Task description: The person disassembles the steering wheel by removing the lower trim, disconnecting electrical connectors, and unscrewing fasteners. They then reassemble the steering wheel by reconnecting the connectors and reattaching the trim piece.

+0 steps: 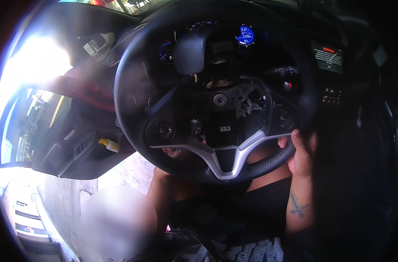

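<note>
A black steering wheel [131, 131] with silver lower trim [227, 168] stands before me, its centre open and bare metal and a round hub [220, 100] exposed. My right hand [301, 153] is closed around the rim at the lower right, thumb up. My left hand [172, 152] is behind the wheel at the lower left, below the left button pad [163, 130]. Only a little of it shows through the gap, and the rim and trim hide its fingers. A dark cover piece [190, 54] sticks up behind the wheel, partly in front of the gauges.
To the left the car door [76, 148] stands open, with a yellow-and-white bottle [109, 145] in its pocket. A lit blue display [246, 36] glows behind the wheel, and a screen [328, 57] is at the right. My legs are under the wheel. Grey floor [72, 205] shows outside.
</note>
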`<state>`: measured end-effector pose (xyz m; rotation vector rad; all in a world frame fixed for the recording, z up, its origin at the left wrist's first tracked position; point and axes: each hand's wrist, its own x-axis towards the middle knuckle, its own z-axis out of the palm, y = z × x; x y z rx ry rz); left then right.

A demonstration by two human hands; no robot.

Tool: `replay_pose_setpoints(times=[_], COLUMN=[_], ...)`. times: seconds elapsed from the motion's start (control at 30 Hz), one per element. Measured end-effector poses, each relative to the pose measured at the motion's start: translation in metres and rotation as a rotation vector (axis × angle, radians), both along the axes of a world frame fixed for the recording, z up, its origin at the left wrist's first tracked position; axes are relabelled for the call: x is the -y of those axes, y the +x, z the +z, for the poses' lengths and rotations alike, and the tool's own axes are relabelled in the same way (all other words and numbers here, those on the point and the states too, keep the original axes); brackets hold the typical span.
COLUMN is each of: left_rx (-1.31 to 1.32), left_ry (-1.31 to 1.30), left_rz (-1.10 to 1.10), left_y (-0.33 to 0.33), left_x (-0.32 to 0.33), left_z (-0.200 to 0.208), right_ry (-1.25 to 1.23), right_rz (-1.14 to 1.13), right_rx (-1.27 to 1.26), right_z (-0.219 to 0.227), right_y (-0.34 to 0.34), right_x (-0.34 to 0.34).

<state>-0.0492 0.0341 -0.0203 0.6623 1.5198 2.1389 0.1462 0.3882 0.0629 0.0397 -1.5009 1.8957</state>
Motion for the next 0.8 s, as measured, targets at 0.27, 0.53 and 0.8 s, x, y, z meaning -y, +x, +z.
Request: replay_pose_setpoints(times=[0.27,0.53,0.8], left_rx=[-0.001,-0.233,-0.081], left_ry=[-0.037,-0.222,-0.21], left_rz=[0.013,0.326,0.767], left_y=[0.005,0.007,0.092], left_x=[-0.006,0.004,0.044], left_z=[-0.005,-0.012,0.026], right_ry=[0.879,0.886,0.981], right_rz=[-0.601,-0.163,-0.336], right_rx=[-0.264,0.103,0.224], right_z=[0.014,0.051,0.034], right_y=[0.03,-0.05,-0.065], right_x=[0.063,0.168,0.176])
